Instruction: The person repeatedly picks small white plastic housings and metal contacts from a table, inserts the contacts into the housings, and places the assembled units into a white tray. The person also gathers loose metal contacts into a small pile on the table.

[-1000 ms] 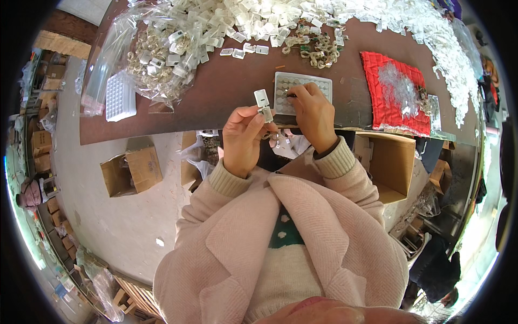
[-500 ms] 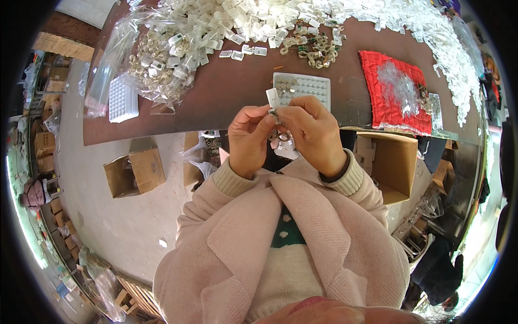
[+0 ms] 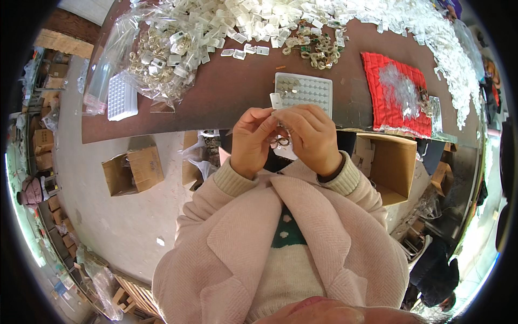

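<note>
My left hand (image 3: 249,143) and my right hand (image 3: 314,137) meet over the table's near edge, fingertips pinched together. Between them they hold a small piece with metal rings (image 3: 281,142) that hang below the fingers. A small white plastic tab (image 3: 275,100) sticks out above the fingertips. The fingers hide how tab and rings are joined. Just beyond the hands lies a pale plastic tray (image 3: 315,86) with rows of hollows, with several small round discs (image 3: 290,85) at its left side.
White plastic pieces (image 3: 259,19) are heaped along the brown table (image 3: 232,89). Nearby are a bag of ringed pieces (image 3: 156,67), loose ringed pieces (image 3: 321,48), stacked white trays (image 3: 122,100) and a red quilted cloth (image 3: 380,92). Cardboard boxes (image 3: 147,168) stand on the floor below.
The white tab has dropped lower and nearer the fingertips. My right hand's fingers have folded further over the piece, covering more of it.
</note>
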`<state>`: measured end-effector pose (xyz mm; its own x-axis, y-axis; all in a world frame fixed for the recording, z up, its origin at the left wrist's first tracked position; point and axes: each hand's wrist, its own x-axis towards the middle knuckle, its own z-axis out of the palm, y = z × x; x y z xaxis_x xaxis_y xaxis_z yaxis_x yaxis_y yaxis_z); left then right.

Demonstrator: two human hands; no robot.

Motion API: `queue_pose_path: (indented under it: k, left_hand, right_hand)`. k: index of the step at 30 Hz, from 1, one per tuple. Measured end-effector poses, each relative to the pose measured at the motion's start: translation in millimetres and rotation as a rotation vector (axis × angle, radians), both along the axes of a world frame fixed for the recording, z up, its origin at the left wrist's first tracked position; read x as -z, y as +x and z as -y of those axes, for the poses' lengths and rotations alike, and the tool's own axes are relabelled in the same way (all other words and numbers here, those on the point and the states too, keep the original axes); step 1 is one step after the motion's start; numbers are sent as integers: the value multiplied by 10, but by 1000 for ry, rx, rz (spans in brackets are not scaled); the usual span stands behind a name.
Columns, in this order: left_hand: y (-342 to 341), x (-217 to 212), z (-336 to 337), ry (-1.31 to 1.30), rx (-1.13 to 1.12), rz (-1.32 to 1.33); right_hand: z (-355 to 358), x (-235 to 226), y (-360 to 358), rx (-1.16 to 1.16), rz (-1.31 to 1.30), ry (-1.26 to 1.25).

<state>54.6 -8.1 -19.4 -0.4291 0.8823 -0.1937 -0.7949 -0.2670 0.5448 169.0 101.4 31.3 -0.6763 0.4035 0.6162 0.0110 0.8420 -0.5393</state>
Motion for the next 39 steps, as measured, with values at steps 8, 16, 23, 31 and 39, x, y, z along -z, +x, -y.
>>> queue_pose_path:
  k: [8, 16, 23, 31, 39]
  left_hand:
    - [-62, 146, 39, -59, -87, -21]
    - [-128, 180, 61, -10, -49, -38]
    - [-106, 53, 25, -4, -41, 7]
    - [-14, -58, -5, 0, -26, -13]
    - [-24, -29, 24, 78, 22, 102]
  right_hand:
    - [-244, 352, -112, 286, 99, -142]
    - [-336, 446, -200, 247, 195, 42]
    - [-132, 93, -91, 142, 47, -125]
    - [7, -87, -58, 69, 63, -72]
    - [-9, -119, 42, -9, 39, -56]
